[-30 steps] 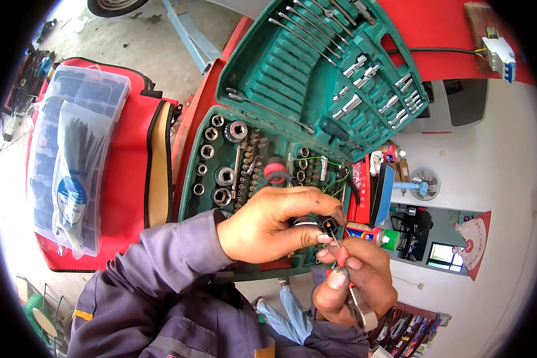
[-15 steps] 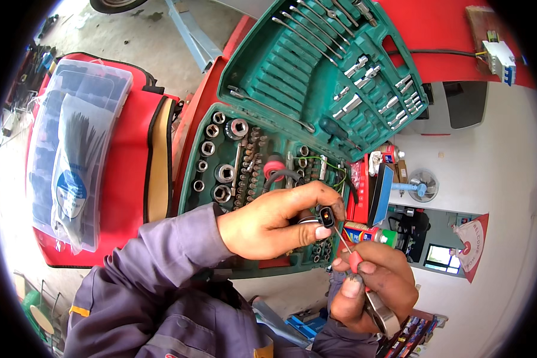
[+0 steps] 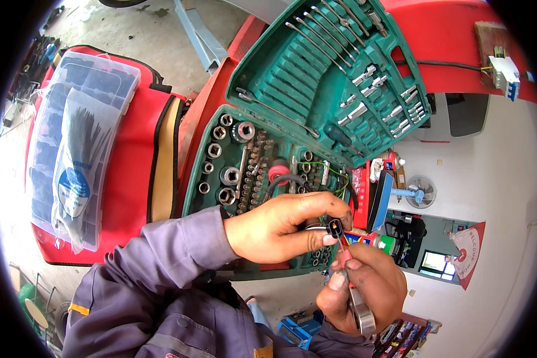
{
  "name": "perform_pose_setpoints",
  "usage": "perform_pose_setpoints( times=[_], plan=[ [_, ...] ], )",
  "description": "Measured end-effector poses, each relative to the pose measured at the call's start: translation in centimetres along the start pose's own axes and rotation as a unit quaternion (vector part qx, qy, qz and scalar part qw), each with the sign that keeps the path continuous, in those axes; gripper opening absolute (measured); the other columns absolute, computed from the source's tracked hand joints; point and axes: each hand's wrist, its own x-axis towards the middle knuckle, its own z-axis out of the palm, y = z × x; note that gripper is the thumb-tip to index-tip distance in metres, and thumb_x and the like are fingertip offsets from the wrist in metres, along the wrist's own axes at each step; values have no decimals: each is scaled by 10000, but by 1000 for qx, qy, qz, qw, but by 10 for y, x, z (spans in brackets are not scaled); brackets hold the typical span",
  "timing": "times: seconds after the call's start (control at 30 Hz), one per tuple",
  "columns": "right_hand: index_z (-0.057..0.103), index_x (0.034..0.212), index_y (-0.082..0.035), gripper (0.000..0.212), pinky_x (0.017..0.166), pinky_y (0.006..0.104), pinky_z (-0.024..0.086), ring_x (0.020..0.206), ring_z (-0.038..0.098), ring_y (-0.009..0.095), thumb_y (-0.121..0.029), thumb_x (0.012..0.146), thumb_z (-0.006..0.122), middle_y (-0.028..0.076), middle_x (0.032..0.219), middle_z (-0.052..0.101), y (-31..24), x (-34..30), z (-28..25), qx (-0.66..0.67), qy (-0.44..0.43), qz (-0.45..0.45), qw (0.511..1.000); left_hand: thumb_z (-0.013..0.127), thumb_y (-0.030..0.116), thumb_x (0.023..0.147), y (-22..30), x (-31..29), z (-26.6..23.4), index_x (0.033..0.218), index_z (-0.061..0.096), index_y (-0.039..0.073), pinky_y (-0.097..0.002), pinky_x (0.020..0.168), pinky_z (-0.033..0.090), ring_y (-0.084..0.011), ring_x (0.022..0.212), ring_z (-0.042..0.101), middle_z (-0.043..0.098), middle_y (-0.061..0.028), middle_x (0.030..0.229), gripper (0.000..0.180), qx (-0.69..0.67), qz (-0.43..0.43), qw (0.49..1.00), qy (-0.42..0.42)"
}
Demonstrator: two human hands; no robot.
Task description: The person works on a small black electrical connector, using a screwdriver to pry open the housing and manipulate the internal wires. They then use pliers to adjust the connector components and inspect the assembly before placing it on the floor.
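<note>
Left hand closed narrowly — thumb and fingers pinching a small black plug, which sits in front of the wearer, over the near right part of an open green tool case. Right hand, just nearer and to the right, grips a thin pick with a red collar, its tip at the plug — whether inside, I cannot tell. Sockets sit in the case; a red bag lies left.
</note>
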Motion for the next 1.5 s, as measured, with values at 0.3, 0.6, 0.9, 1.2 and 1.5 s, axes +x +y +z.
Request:
perform_pose_setpoints(
  times=[0.3,0.6,0.9,1.2,1.5],
  plan=[
    [550,1034,-5,244,513,329,519,575,620,228,-92,835,661,199,824,652,1,3,-1,14,-38,46,998,612,80,966,0,2,-3,1191,563,-7,-374,924,471,-269,1063,590,599,-133,1126,246,24,28,999,10],
    [509,1062,-7,244,569,344,529,647,618,218,-73,859,629,194,865,633,6,-9,12,80,7,72,994,646,94,945,3,-2,-2,1215,558,-15,-383,909,507,-306,1059,639,631,-159,1155,305,77,25,996,33],
    [474,1245,-86,373,595,351,550,645,652,229,-89,892,591,163,874,639,13,-13,14,62,-21,29,997,645,142,951,3,-2,-4,1204,558,-26,-376,918,500,-309,1052,639,638,-162,1140,316,88,11,996,32],
    [495,1158,-37,318,585,348,558,653,666,239,-94,884,646,180,872,652,22,-15,13,105,-2,28,994,652,120,957,3,2,-5,1201,560,-26,-361,927,488,-230,1058,618,626,-130,1146,298,-4,-26,1000,15],
    [496,1140,-27,312,609,338,557,702,685,234,-50,871,652,196,923,662,20,-15,-11,252,31,111,961,621,52,958,1,2,-1,1143,566,13,-337,911,458,-198,1016,577,586,-89,1075,197,1,-38,999,25]
  ],
)
